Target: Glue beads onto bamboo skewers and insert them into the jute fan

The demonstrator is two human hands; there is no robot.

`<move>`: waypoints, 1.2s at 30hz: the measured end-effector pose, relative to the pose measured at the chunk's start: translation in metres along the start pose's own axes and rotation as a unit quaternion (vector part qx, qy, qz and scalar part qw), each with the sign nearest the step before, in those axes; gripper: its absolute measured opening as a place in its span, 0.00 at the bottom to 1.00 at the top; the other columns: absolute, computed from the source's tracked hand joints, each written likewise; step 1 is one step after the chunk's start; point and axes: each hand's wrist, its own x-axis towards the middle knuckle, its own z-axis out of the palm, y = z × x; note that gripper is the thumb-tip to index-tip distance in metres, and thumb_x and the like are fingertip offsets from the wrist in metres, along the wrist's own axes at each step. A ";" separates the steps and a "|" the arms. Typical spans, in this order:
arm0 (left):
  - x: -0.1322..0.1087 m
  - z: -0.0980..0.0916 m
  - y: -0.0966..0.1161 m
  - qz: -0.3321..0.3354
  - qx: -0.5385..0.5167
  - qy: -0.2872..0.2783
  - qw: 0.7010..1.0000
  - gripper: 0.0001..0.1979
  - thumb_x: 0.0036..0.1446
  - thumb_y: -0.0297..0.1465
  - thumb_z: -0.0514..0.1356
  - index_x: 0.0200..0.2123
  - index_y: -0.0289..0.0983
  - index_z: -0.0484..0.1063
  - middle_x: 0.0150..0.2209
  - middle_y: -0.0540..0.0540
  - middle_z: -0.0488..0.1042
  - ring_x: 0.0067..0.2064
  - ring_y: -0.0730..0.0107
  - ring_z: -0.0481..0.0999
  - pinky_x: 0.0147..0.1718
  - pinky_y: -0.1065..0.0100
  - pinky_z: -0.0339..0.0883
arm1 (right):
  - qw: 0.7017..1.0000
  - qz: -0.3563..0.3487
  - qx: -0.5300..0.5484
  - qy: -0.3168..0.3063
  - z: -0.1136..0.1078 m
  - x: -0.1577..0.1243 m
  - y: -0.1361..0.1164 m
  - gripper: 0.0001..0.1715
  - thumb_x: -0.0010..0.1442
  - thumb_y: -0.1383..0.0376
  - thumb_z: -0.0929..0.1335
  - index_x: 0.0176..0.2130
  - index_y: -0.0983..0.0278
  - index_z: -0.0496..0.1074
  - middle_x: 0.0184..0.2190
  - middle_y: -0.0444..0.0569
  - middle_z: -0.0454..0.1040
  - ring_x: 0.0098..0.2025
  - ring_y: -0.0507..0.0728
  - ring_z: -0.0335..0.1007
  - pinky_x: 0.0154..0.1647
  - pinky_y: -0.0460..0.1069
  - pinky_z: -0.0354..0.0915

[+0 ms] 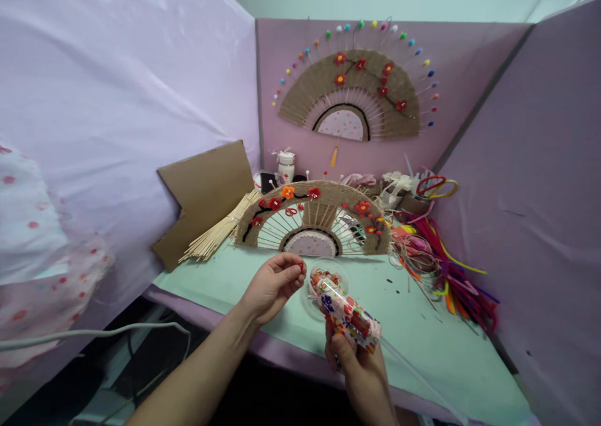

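My left hand (275,285) is pinched shut on a small red piece at its fingertips, just left of a clear round cup (328,276) of small red flower pieces. My right hand (359,366) grips a glue gun (350,316) wrapped in flowered paper, its nozzle pointing up toward the left fingertips and the cup. Behind them a jute-wrapped fan (314,223) with red and orange flowers stands on the pale green table (422,332).
A finished fan (354,94) with coloured bead pins hangs on the back wall. Bamboo sticks (218,232) and cardboard (206,191) lie at the left. Coloured pipe cleaners (446,263), a white bottle (285,166) and craft clutter sit at the right and back. Purple partitions enclose the table.
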 end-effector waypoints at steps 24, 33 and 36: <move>0.000 0.001 -0.002 0.023 0.061 -0.021 0.998 0.17 0.32 0.33 0.78 0.23 0.32 0.76 0.23 0.47 0.76 0.24 0.78 0.72 0.26 0.75 0.65 | 0.999 -0.012 -0.041 -0.004 -0.003 -0.006 -0.006 0.27 0.55 0.43 0.70 0.39 0.63 0.79 0.27 0.49 0.75 0.26 0.56 0.65 0.24 0.49 0.63; 0.005 -0.008 -0.009 0.056 0.098 -0.018 0.993 0.20 0.30 0.38 0.78 0.20 0.31 0.77 0.21 0.45 0.76 0.21 0.76 0.70 0.23 0.73 0.63 | 0.998 -0.017 -0.062 -0.002 -0.002 -0.009 -0.004 0.27 0.56 0.44 0.70 0.42 0.62 0.80 0.27 0.50 0.75 0.28 0.58 0.68 0.24 0.49 0.64; 0.005 -0.007 -0.009 0.065 0.099 -0.014 0.993 0.20 0.30 0.39 0.78 0.20 0.32 0.77 0.21 0.45 0.76 0.21 0.76 0.70 0.23 0.73 0.63 | 0.998 -0.015 -0.061 0.001 -0.001 -0.009 -0.002 0.28 0.57 0.43 0.69 0.42 0.62 0.80 0.28 0.51 0.76 0.27 0.58 0.68 0.22 0.48 0.64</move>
